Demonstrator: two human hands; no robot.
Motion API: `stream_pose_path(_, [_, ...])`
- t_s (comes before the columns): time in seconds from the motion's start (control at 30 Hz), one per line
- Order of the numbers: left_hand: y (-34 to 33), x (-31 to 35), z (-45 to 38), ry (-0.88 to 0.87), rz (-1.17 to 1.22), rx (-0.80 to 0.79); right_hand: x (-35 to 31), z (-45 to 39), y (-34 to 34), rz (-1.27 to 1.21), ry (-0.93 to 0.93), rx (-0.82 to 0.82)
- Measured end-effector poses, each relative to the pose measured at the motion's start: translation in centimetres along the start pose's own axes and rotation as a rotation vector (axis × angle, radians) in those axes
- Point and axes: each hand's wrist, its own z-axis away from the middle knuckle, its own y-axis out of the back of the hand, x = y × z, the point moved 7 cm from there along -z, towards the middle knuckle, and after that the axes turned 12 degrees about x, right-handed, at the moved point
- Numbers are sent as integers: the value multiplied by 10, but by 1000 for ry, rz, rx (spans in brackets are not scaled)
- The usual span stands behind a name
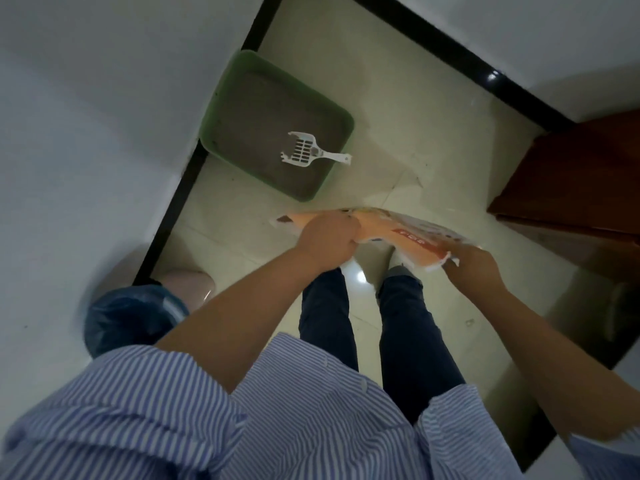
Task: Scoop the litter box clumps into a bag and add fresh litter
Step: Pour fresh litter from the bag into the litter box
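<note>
**Litter bag up in both hands, box waiting ahead**

The person stands over the floor with the orange litter bag (391, 233) held flat between both hands, its long axis running left to right across the body. Left hand (327, 242) has its fingers clenched on the bag's near-left end; right hand (472, 266) grips the torn right-hand corner. The green litter box (221, 109) sits on the floor ahead and a touch left, against the wall, grey litter inside and the white scoop (306, 153) lying in it, handle toward the right rim. So the left hand is the nearer one to the box, and my read is the pour must swing forward and leftward. The blue-lined bin (128, 320) stands by the left leg.
</note>
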Motion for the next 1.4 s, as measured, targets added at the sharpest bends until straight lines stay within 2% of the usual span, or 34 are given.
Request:
stream_pose_path(0.1, [-25, 23, 16, 34, -109, -52, -13, 0, -12, 134, 167, -99])
stream_pose_path(0.27, [-35, 14, 38, 295, -158, 10, -48, 5, -12, 192, 522, -117])
stream_pose_path(0.33, [-35, 9, 51, 376, -149, 60, -70, 9, -8, 241, 756, -64])
stream_pose_path(0.5, [-40, 8, 106, 533, -95, 205, -117, 43, 11, 292, 1208, 35])
stream_pose_path(0.63, [-36, 5, 176, 738, -55, 467, -156, 103, 18, 275, 1540, 21])
stream_pose_path(0.67, [-31, 8, 196, 767, -73, 610, -164, 121, 18, 269, 1607, 13])
stream_pose_path(0.73, [-37, 16, 236, 808, -41, 764, -176, 160, 17, 252, 1766, 29])
stream_pose_path(0.8, [-59, 30, 275, 813, -28, 839, -180, 200, 11, 237, 1894, -12])
stream_pose_path(0.93, [-101, 64, 356, 941, 39, 881, -172, 275, -15, 196, 2089, -112])
stream_pose_path(1.03, [-139, 96, 420, 1058, 117, 986, -157, 344, -41, 201, 2254, -184])
stream_pose_path(1.17, [-201, 145, 504, 1290, 202, 1020, -115, 454, -77, 247, 2466, -257])
stream_pose_path(1.3, [-263, 196, 588, 1427, 197, 1107, -70, 561, -111, 269, 2629, -375])
stream_pose_path(1.4, [-311, 222, 657, 1644, 277, 998, -38, 643, -142, 348, 2754, -387])
